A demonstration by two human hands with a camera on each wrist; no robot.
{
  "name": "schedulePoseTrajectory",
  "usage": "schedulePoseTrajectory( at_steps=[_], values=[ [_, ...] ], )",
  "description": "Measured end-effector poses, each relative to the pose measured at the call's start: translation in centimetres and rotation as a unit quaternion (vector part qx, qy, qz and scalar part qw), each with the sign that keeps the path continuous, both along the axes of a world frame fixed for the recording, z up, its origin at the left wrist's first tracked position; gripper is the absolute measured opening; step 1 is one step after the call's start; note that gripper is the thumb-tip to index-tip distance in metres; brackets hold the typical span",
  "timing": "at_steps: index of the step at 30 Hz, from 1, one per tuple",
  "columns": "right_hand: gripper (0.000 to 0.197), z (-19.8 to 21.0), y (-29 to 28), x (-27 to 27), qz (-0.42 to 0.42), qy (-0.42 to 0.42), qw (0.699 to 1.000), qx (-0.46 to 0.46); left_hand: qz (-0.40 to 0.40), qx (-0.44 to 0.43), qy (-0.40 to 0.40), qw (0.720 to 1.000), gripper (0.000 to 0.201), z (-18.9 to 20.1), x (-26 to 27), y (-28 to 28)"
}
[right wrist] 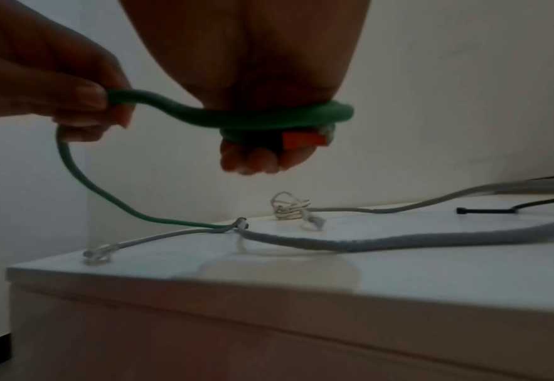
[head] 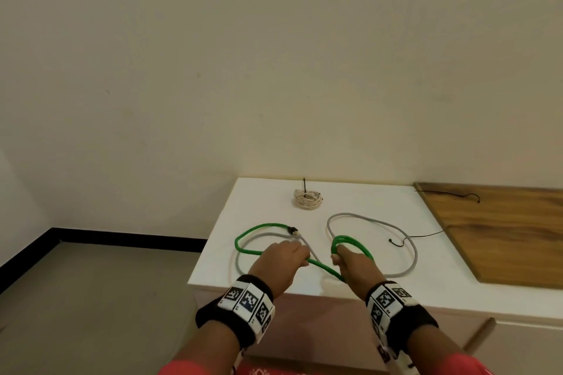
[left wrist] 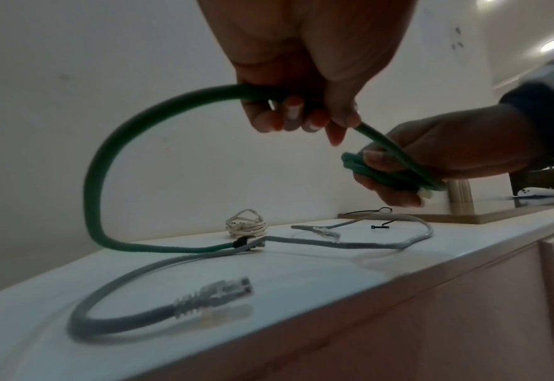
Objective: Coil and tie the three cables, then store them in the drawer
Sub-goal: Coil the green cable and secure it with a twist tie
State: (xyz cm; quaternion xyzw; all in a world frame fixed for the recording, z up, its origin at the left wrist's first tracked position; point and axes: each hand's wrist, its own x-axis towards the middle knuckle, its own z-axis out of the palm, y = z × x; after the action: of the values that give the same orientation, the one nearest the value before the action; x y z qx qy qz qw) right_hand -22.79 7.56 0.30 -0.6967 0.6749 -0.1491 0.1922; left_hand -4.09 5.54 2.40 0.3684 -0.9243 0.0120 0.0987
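While the right hand (head: 355, 265) holds green cable (head: 259, 253) loops near the cabinet top's (head: 426, 253) front edge, the left hand (head: 283, 256) pinches its loose length. A grey cable (head: 396, 227) lies loose mid-top. A tied white cable (head: 308, 198) sits near the back edge. No words can be read.

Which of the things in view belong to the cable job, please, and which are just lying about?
Job: green cable, held by left hand and right hand; grey cable; tied white cable; black ties.
Lying about: wooden board; white controller.
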Motion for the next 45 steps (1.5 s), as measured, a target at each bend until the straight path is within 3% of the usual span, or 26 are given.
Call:
schedulePoseTrajectory(
  at_steps=[2, 6, 11, 13, 15, 20, 23, 24, 26, 28, 30, 32, 35, 36, 39, 40, 41, 45],
  values=[
    [0.034, 0.0, 0.2, 0.5, 0.059, 0.003, 0.998, 0.012, 0.008, -0.038, 0.029, 0.999, 0.007, -0.2, 0.2, -1.4],
    [0.035, 1.3, 0.4, 0.2, 0.117, -0.032, 0.993, -0.003, 0.021, -0.047, 0.036, 0.998, 0.012, 0.5, 0.8, -3.0],
    [0.043, 1.3, 0.7, -1.7, 0.178, 0.142, 0.974, -0.011, 0.177, -0.023, -0.012, 0.984, 0.022, 0.4, 5.2, -5.9],
    [0.056, 1.3, 0.9, -1.6, 0.179, 0.194, 0.964, -0.021, 0.224, -0.024, -0.064, 0.972, 0.020, 0.1, 6.4, -6.6],
    [0.047, 1.4, 0.9, -1.3, 0.147, 0.240, 0.959, -0.028, 0.256, -0.003, -0.088, 0.963, 0.024, 0.7, 6.8, -7.0],
    [0.041, 2.6, 1.0, 0.2, 0.102, 0.274, 0.956, -0.033, 0.278, -0.046, 0.007, 0.959, 0.023, 3.3, 7.3, -7.5],
    [0.034, 3.5, 1.6, 0.9, 0.096, 0.207, 0.973, -0.044, 0.253, -0.108, 0.078, 0.958, 0.001, 5.1, 8.1, -6.7],
    [0.034, 3.9, 1.9, 1.1, 0.103, 0.166, 0.980, -0.040, 0.255, -0.123, 0.070, 0.956, 0.008, 5.4, 8.5, -6.6],
    [0.041, 4.3, 2.4, 1.8, 0.113, 0.044, 0.992, -0.016, 0.251, -0.156, 0.048, 0.954, 0.016, 6.2, 9.6, -6.3],
    [0.047, 4.6, 2.7, 2.5, 0.102, -0.131, 0.986, 0.026, 0.248, -0.182, 0.062, 0.949, 0.016, 7.3, 10.5, -5.7],
    [0.048, 5.2, 3.4, 3.2, 0.098, -0.314, 0.940, 0.085, 0.251, -0.182, 0.093, 0.946, 0.011, 8.2, 11.2, -5.0],
    [0.039, 6.0, 4.2, 3.4, 0.099, -0.468, 0.866, 0.144, 0.257, -0.170, 0.121, 0.944, 0.016, 8.6, 11.7, -4.5],
    [0.031, 6.3, 5.2, 3.1, 0.137, -0.599, 0.760, 0.212, 0.268, -0.107, 0.112, 0.951, 0.025, 8.5, 12.1, -3.4],
    [0.030, 6.0, 5.4, 2.9, 0.154, -0.644, 0.713, 0.230, 0.276, -0.080, 0.107, 0.952, 0.026, 8.1, 12.0, -3.0],
    [0.034, 5.8, 5.7, 2.5, 0.219, -0.772, 0.533, 0.267, 0.280, 0.001, 0.083, 0.956, 0.026, 5.8, 11.2, -1.3],
    [0.040, 5.8, 5.9, 2.3, 0.232, -0.800, 0.490, 0.257, 0.273, 0.026, 0.077, 0.959, 0.026, 5.0, 10.6, -0.7],
    [0.045, 5.8, 6.0, 2.3, 0.238, -0.820, 0.462, 0.239, 0.262, 0.046, 0.074, 0.961, 0.026, 4.2, 10.0, -0.2],
    [0.053, 5.6, 6.1, 1.4, 0.241, -0.868, 0.411, 0.140, 0.199, 0.073, 0.016, 0.977, 0.027, 1.9, 7.0, 2.3]
  ],
)
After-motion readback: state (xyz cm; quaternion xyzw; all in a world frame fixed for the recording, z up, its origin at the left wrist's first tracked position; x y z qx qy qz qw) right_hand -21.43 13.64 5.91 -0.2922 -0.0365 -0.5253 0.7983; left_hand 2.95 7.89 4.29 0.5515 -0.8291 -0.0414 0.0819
